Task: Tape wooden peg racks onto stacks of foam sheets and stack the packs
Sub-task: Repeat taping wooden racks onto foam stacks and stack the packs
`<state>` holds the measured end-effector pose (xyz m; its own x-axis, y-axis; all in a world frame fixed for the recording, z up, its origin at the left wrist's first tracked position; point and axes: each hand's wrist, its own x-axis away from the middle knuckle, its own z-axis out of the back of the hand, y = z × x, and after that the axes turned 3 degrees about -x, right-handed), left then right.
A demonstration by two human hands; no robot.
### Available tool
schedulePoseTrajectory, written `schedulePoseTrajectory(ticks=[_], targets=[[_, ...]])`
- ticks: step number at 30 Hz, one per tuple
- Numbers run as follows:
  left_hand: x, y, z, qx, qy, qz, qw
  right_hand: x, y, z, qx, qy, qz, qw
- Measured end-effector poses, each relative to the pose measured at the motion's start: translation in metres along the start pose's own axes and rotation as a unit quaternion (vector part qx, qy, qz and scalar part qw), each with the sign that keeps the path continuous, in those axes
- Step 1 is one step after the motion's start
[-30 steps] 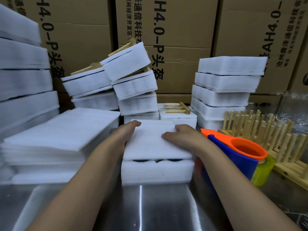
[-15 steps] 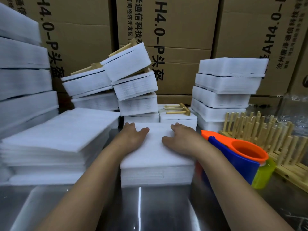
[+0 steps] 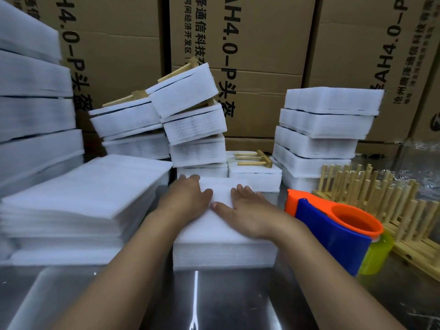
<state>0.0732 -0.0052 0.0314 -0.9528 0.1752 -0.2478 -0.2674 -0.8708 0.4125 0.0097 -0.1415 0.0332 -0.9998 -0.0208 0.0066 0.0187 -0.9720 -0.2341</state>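
Foam sheets point(image 3: 83, 186) lie in a soft loose pile at the steel table's point(image 3: 228, 301) left edge. Mid-table, left hand point(image 3: 188, 198) and right hand point(image 3: 247, 210) lie flat, fingers spread, on a square stack point(image 3: 223, 248), likely evening it for taping. Plastic tape dispenser point(image 3: 333, 232) and wooden peg racks point(image 3: 381, 201) wait rightward.

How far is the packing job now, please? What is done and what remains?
Looks done: packs stand stacked behind. In hand: the left hand and right hand press flat on a foam stack with no rack on it. Left: add a peg rack, tape it with the tape dispenser, stack it.
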Motion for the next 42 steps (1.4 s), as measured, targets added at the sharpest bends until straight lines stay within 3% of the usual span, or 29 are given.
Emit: schedulePoseTrajectory(ticks=[3, 7, 10, 13, 18, 21, 27, 32, 34, 36, 38, 40, 42], targets=[[0.005, 0.008, 0.007, -0.019, 0.058, -0.086, 0.994, 0.001, 0.0, 0.0, 0.001, -0.014, -0.003, 1.0], [0.011, 0.019, 0.0, 0.01, 0.015, -0.165, 0.986, 0.0, 0.0, 0.0, 0.002, -0.016, 0.003, 1.0], [0.009, 0.016, -0.005, 0.054, -0.01, -0.123, 0.991, -0.001, 0.0, 0.0, 0.0, -0.019, 0.001, 1.0], [0.006, 0.013, -0.004, 0.018, 0.01, -0.077, 0.997, -0.002, 0.0, -0.001, -0.006, -0.014, 0.001, 1.0], [-0.004, 0.01, -0.006, -0.037, -0.098, -0.031, 0.994, -0.003, 0.003, -0.001, -0.031, -0.016, 0.003, 0.999], [-0.009, 0.01, -0.009, 0.001, -0.102, 0.004, 0.995, -0.002, 0.003, 0.0, -0.037, -0.01, 0.011, 0.999], [-0.009, 0.01, -0.014, -0.082, -0.122, -0.02, 0.989, -0.002, 0.007, 0.006, -0.032, -0.02, 0.041, 0.998], [-0.013, 0.008, -0.018, -0.119, -0.13, -0.024, 0.984, 0.003, 0.015, 0.034, 0.044, -0.036, 0.059, 0.997], [-0.013, 0.007, -0.018, -0.123, -0.126, -0.028, 0.984, 0.009, 0.034, 0.058, 0.037, 0.035, 0.077, 0.996], [-0.012, 0.006, -0.019, -0.115, -0.127, -0.029, 0.985, 0.015, 0.065, 0.082, 0.027, 0.201, 0.033, 0.979], [-0.01, 0.006, -0.018, -0.112, -0.127, -0.032, 0.985, 0.02, 0.103, 0.096, 0.045, 0.348, -0.058, 0.935], [-0.01, 0.007, -0.017, -0.111, -0.13, -0.031, 0.985, 0.023, 0.139, 0.098, 0.073, 0.358, -0.17, 0.915], [-0.01, 0.008, -0.016, -0.108, -0.136, -0.026, 0.984, 0.022, 0.162, 0.093, 0.09, 0.29, -0.254, 0.918]])
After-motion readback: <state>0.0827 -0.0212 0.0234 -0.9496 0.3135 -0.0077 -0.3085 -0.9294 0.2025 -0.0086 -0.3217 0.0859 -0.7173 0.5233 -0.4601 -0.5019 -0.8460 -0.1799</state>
